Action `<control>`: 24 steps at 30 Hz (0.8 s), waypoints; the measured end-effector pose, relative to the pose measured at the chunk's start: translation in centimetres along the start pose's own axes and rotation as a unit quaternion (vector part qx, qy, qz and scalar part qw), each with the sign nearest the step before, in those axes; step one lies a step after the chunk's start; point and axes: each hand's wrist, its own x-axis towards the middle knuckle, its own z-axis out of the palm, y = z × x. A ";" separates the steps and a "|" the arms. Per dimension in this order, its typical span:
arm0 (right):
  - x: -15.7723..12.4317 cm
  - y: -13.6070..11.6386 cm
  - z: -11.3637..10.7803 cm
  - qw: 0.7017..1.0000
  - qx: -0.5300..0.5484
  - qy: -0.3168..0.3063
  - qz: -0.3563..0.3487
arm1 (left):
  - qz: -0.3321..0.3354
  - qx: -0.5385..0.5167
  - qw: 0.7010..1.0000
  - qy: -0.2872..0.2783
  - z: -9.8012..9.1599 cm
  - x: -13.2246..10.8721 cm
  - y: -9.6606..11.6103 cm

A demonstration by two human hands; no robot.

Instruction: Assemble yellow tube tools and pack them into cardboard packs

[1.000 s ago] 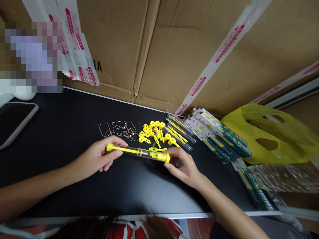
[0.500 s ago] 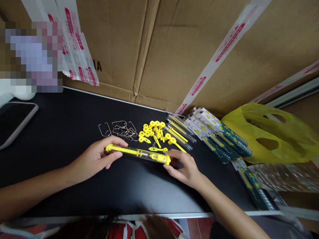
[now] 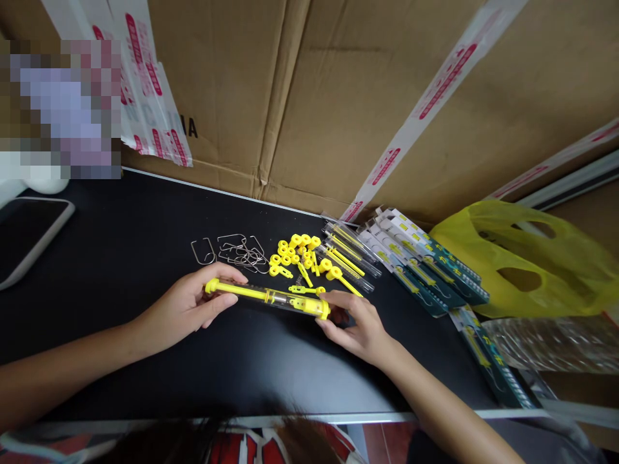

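Observation:
A spring scale [image 3: 251,294], a clear tube with yellow end caps, a yellow rod and a metal spring inside, lies level between my hands above the table. My left hand [image 3: 198,303] is closed around its left end, thumb in front. At the right end cap, my right hand [image 3: 355,325] grips with thumb and fingers. Just beyond are loose yellow plastic rings and stems [image 3: 302,248], some partly hidden behind the tube. Bent wire hooks [image 3: 242,252] are heaped to their left. Clear tubes with yellow rods inside [image 3: 345,254] lie to the right.
Printed boxes [image 3: 420,261] are stacked on the right, beside a yellow plastic bag [image 3: 546,258] and a ribbed clear plastic item [image 3: 551,345]. A phone [image 3: 33,235] lies at the left of the black table [image 3: 145,222]. Large cardboard [image 3: 348,96] stands along the back edge.
Almost nothing differs. Both hands keep their grip on the spring scale in nearly the same place.

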 end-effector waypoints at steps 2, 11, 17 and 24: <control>0.0 -0.1 0.0 1.000 0.001 -0.007 -0.001 | -0.015 -0.010 1.000 0.001 0.0 0.1 -0.1; 0.3 -0.4 -0.1 0.999 -0.001 -0.027 0.037 | -0.023 -0.083 0.996 -0.012 0.2 0.3 -0.4; 0.1 0.4 -1.5 0.996 0.010 -0.038 0.077 | -0.007 -0.084 0.996 -0.006 0.1 0.3 -0.4; 0.7 2.6 -3.3 0.969 -0.139 -0.079 0.186 | -0.002 -0.064 0.998 0.012 -0.2 0.4 0.0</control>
